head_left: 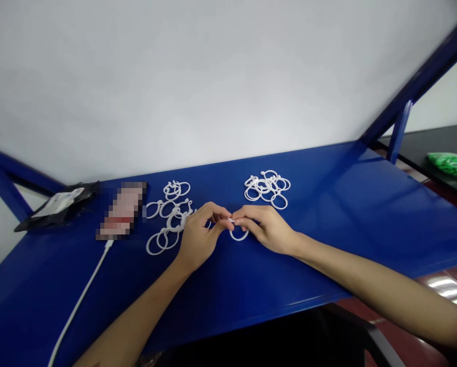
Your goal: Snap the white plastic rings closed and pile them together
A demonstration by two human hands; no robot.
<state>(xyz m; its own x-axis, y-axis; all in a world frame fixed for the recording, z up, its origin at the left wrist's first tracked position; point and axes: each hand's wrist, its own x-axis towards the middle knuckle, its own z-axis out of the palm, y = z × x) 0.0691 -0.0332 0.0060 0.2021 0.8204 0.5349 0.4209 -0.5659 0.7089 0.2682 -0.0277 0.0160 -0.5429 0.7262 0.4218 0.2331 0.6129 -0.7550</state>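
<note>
Between my two hands is a white plastic ring (239, 238), its loop hanging down and its top pinched by the fingertips. My left hand (201, 232) grips the ring's top from the left with thumb and forefinger. From the right, my right hand (266, 227) pinches the same spot, so the small clasp there is mostly hidden. Several similar white rings (167, 238) lie spread left of my left hand, some partly behind it. A tighter heap of white rings (264, 188) rests beyond my right hand.
A blue metal table (327, 204) stands against a pale wall. At left lie a pixelated phone (121, 211) with a white cable (81, 300) and a black plastic package (60, 206). Blue struts rise on both sides. Far right, a green bag (452, 165) sits on a dark surface.
</note>
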